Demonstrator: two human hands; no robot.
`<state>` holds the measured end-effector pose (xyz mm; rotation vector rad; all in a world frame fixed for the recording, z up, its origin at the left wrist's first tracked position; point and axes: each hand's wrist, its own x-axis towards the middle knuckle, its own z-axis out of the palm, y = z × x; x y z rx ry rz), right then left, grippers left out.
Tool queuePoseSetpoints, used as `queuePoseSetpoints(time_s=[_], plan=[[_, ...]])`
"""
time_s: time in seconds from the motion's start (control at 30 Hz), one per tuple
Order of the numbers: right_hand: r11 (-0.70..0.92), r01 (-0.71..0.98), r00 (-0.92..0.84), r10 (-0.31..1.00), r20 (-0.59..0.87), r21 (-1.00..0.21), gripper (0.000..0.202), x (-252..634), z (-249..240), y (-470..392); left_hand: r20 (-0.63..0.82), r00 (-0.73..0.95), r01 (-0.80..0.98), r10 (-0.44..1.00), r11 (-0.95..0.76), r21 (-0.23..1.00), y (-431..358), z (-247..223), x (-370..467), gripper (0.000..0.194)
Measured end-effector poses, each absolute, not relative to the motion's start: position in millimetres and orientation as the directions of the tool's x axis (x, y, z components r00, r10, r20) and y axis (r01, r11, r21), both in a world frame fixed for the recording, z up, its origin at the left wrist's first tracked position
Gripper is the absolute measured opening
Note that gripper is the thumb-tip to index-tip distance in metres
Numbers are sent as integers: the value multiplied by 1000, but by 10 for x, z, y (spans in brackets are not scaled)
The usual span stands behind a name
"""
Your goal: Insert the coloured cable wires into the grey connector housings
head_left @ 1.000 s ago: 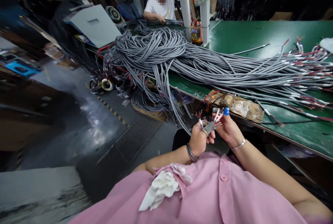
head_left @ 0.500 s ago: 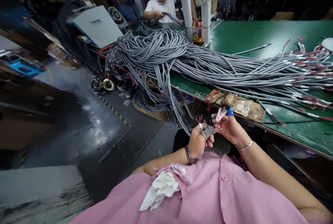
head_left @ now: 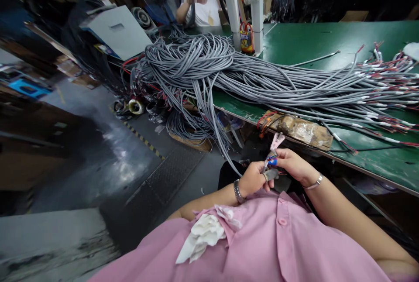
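My left hand is closed around the end of a grey cable, close in front of my body. A grey covering wraps its thumb. Thin coloured wires fan out of the stripped end above that thumb. My right hand, with a blue cover on one finger, pinches at these wires, and its fingertips nearly meet the left hand. A pink clip like a clothes peg sticks up just beyond the right fingers; what it is fixed to is partly hidden.
A thick bundle of grey cables lies along the green table, their stripped ends at the right. At the table edge is a taped wooden block. Across the table sits a co-worker near a white post.
My right hand has come down and left, its blue-covered finger now on the wires by my left thumb. The pink clip has turned more upright. The co-worker's hand has risen.
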<state>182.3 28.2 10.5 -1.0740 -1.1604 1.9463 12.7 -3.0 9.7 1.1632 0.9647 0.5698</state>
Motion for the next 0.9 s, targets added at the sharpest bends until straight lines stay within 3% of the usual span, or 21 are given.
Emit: queuePoseSetpoints(time_s=[0.1,0.23,0.37,0.53,0.67,0.77,0.9], plan=[[-383,-172,-448,851,-274,-908,27,1827,81,255,-361,484,89,797,365,927,-11,98,111,36],[-420,-308,-429,862,-269,-854,29,1939,1,211,-353,333,-53,875,391,919,5,103,112,35],[-404,-319,-406,876,-262,-857,28,1952,-92,112,-348,245,-161,905,392,906,19,85,143,34],[-270,-340,-223,954,-202,-901,16,1774,-51,44,-352,345,-170,870,427,888,24,52,148,39],[-270,-316,-265,946,-189,-910,18,1692,66,78,-346,491,-103,799,448,888,3,47,118,42],[-265,-274,-256,947,-195,-924,18,1669,86,124,-332,447,-115,830,422,899,-5,43,114,44],[-245,-271,-185,962,-199,-931,18,1679,26,162,-358,346,-257,867,455,853,27,27,119,44]])
